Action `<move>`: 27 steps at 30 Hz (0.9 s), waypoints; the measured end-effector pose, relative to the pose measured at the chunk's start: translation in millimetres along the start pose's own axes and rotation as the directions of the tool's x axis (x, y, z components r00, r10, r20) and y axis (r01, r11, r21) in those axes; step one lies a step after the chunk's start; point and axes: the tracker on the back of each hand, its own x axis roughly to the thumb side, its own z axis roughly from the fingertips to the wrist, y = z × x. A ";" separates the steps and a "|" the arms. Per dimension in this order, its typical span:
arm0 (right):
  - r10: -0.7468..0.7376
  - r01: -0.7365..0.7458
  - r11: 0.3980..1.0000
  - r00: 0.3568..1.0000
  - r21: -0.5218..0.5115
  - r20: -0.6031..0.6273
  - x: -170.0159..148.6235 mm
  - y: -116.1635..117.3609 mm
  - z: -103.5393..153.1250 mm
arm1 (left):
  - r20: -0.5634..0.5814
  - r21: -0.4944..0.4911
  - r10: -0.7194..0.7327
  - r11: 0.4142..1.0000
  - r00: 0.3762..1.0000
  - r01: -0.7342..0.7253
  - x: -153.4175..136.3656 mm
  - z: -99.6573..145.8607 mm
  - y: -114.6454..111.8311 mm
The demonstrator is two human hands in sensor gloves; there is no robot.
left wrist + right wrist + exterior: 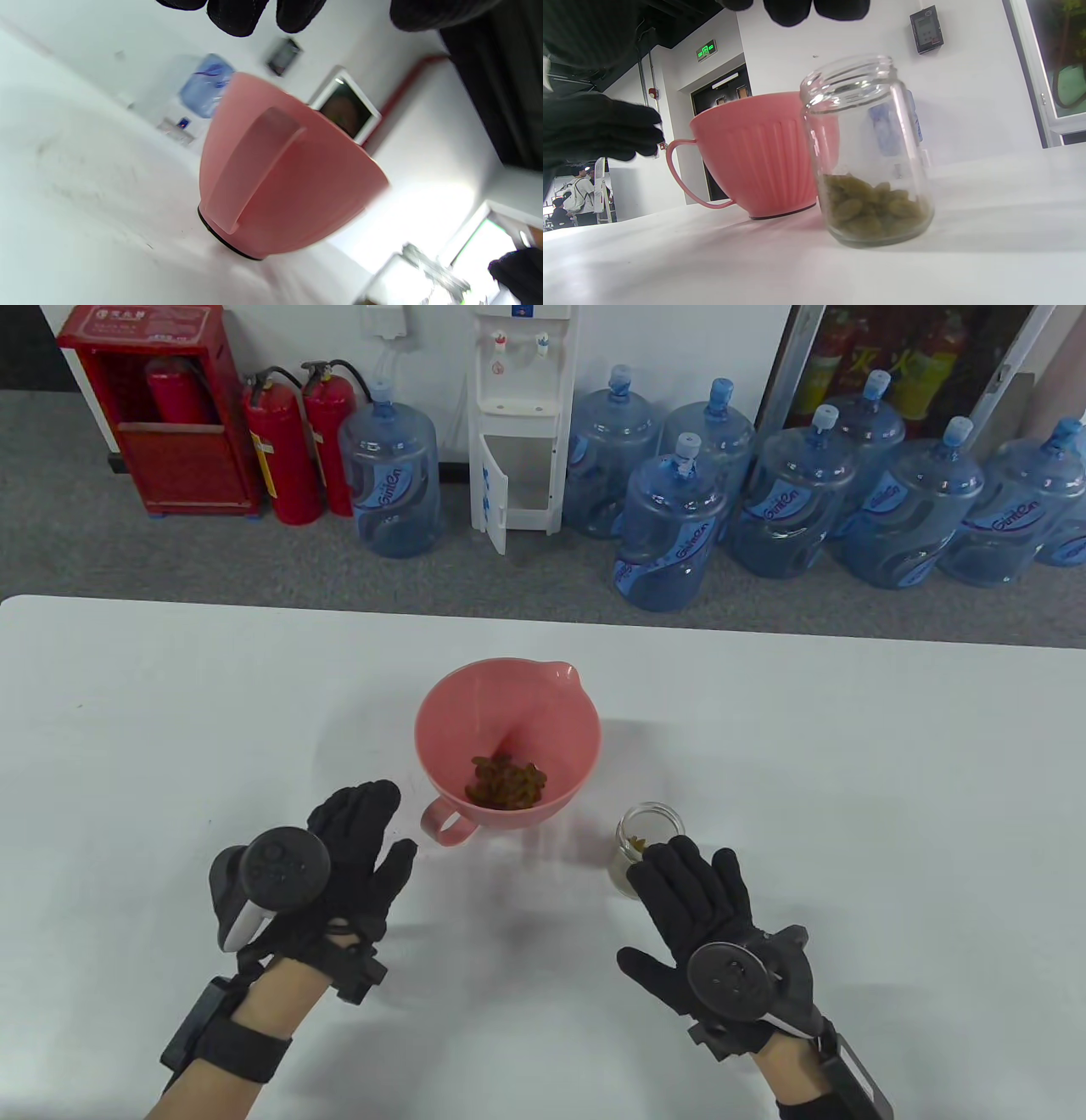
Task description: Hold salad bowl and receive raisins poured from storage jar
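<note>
A pink salad bowl (543,712) with a handle (445,823) and a spout stands upright mid-table, with raisins (506,783) in its bottom. It also shows in the left wrist view (297,186) and the right wrist view (763,156). A clear glass storage jar (649,836) stands upright to its right, a layer of raisins (874,207) left in it. My left hand (356,848) is open, just left of the bowl's handle, apart from it. My right hand (691,891) is open, just in front of the jar, holding nothing.
The white table (848,746) spreads wide on all sides. Beyond its far edge stand several blue water bottles (670,526), a white dispenser (517,415) and red fire extinguishers (284,449).
</note>
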 end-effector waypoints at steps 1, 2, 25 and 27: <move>0.001 -0.001 1.000 1.000 0.000 0.001 0.1 0.1 -0.1 | 0.033 -0.012 -0.058 0.998 0.998 0.058 7.1 4.6 0.7; 0.002 -0.002 1.000 1.000 0.000 0.003 0.2 0.1 0.1 | 0.079 -0.052 -0.110 0.992 0.991 0.114 16.5 10.2 -1.4; 0.013 -0.012 1.000 1.000 -0.012 0.011 2.0 -1.4 3.9 | 0.217 -0.122 -0.261 0.949 0.941 0.291 40.5 41.2 -51.6; 0.013 -0.012 1.000 1.000 -0.014 0.015 2.4 -1.7 4.0 | 0.223 -0.116 -0.268 0.947 0.937 0.298 40.8 41.8 -51.4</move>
